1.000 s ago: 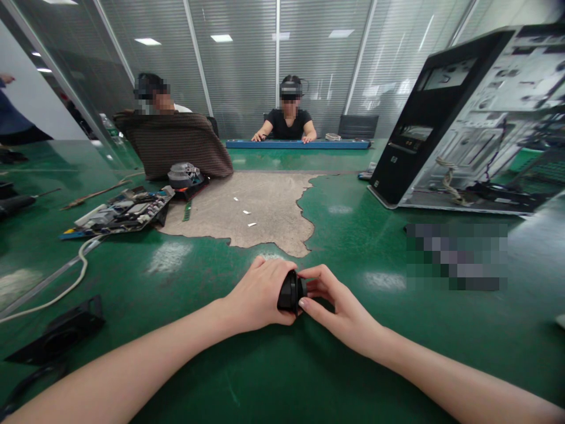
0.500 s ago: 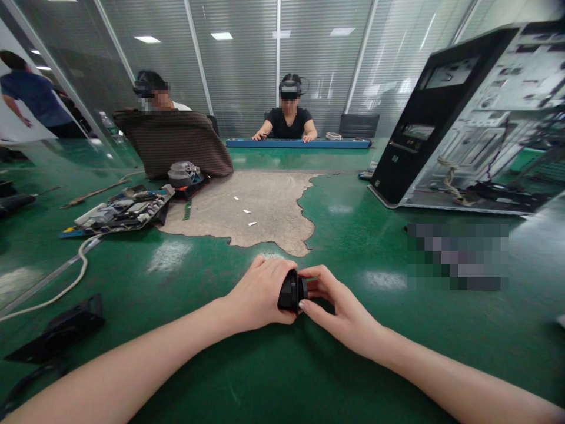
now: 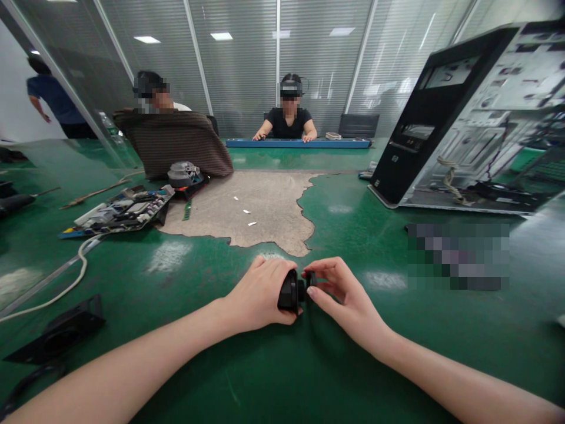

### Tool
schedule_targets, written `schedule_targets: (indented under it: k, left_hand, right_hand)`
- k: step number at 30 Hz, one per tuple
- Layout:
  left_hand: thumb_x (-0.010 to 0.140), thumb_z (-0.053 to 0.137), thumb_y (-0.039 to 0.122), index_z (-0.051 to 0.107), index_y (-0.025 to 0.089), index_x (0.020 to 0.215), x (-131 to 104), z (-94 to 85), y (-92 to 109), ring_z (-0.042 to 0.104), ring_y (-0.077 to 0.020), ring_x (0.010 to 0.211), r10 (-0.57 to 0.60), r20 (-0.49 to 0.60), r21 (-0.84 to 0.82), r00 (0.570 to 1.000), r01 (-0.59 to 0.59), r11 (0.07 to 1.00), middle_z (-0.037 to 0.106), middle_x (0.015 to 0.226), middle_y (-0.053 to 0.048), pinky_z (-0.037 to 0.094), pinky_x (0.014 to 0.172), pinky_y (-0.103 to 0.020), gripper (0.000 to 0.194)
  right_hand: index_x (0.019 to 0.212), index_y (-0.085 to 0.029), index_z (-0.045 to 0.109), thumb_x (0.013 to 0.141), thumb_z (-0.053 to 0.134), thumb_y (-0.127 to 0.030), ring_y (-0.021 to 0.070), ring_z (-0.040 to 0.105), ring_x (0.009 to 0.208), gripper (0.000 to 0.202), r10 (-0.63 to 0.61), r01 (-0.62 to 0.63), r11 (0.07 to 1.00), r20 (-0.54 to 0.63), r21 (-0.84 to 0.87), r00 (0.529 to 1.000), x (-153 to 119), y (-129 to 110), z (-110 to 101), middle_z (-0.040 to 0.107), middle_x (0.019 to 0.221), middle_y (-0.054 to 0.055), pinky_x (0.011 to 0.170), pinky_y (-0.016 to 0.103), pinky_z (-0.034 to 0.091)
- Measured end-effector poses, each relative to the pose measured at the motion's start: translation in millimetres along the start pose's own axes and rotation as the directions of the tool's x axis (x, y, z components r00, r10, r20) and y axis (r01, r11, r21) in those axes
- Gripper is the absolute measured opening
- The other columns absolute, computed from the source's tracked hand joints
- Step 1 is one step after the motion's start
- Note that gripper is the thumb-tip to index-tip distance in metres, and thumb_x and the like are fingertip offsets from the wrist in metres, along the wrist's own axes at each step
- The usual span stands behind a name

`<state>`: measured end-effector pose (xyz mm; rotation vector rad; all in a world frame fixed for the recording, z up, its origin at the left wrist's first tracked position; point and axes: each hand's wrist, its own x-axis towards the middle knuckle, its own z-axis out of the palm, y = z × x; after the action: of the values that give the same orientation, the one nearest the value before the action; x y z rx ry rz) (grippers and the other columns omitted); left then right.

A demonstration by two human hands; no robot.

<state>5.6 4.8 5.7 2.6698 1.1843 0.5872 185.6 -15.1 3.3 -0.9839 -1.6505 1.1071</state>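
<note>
Low over the green table (image 3: 229, 371), my left hand (image 3: 256, 294) is wrapped round a small black device (image 3: 288, 292) that has a flange and a short round stub facing right. Its far side is hidden by my fingers. Just to the right, my right hand (image 3: 351, 309) pinches a small black round cap-like piece (image 3: 312, 279) between thumb and fingertips. A narrow gap lies between this piece and the stub. What exact kind of device it is, I cannot tell.
A circuit board (image 3: 128, 209) with a fan (image 3: 184, 174) behind it lies left, near a pale cable (image 3: 83, 259) and a black bracket-like part (image 3: 62, 333). An open computer case (image 3: 410, 135) stands right, behind a pixelated item (image 3: 459, 256). People are across the table.
My right hand has moved slightly right and come away from the device with the round black piece, baring the stub. My left hand stays in place. A person at far left has moved right.
</note>
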Motion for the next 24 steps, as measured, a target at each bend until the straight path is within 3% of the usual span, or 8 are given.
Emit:
schedule_targets:
  k: [7, 15, 19, 24]
  left_hand:
    - [0.059, 0.065, 0.035, 0.040, 0.018, 0.106, -0.6, 1.2, 0.4, 0.053, -0.0235, 0.085, -0.001, -0.002, 0.014, 1.000, 0.001, 1.000, 0.057, 0.096, -0.004, 0.032, 0.075, -0.036, 0.056]
    - [0.059, 0.063, 0.036, 0.041, 0.017, 0.103, -0.5, 2.3, 2.4, 0.054, -0.0238, 0.083, 0.006, -0.015, 0.043, 1.000, -0.005, 0.999, 0.058, 0.093, -0.005, 0.032, 0.074, -0.036, 0.053]
    - [0.058, 0.063, 0.036, 0.041, 0.015, 0.105, -1.6, 3.1, 2.5, 0.054, -0.0240, 0.083, 0.001, -0.028, 0.067, 1.000, 0.001, 0.998, 0.058, 0.093, -0.006, 0.032, 0.073, -0.036, 0.056]
    - [0.056, 0.064, 0.035, 0.040, 0.016, 0.106, -0.7, 3.0, 1.2, 0.054, -0.0242, 0.084, -0.002, -0.011, 0.064, 1.000, 0.002, 0.998, 0.058, 0.095, -0.006, 0.032, 0.073, -0.036, 0.058]
  right_hand:
    - [0.085, -0.021, 0.046, 0.070, 0.064, -0.024, 0.0155, 0.056, 0.090, 0.024, 0.135, -0.159, 0.965, 0.124, 0.211, 0.983, 5.0, 0.9, 6.1, 0.052, 0.091, 0.001, 0.073, 0.030, 0.052]
    - [0.079, -0.018, 0.048, 0.061, 0.071, -0.023, 0.0166, 0.058, 0.079, 0.030, 0.255, -0.269, 0.957, 0.133, 0.106, 0.958, 12.9, -5.5, 4.8, 0.058, 0.080, 0.000, 0.073, 0.033, 0.048]
    - [0.080, -0.019, 0.047, 0.066, 0.068, -0.023, 0.0162, 0.056, 0.084, 0.026, 0.205, -0.228, 0.961, 0.150, 0.158, 0.967, 7.2, -2.2, 7.0, 0.054, 0.083, 0.000, 0.073, 0.032, 0.050]
    - [0.085, -0.022, 0.049, 0.071, 0.065, -0.020, 0.0135, 0.050, 0.093, 0.021, 0.038, -0.060, 0.986, 0.143, 0.153, 0.989, 0.0, 2.5, 8.1, 0.045, 0.094, 0.000, 0.085, 0.030, 0.048]
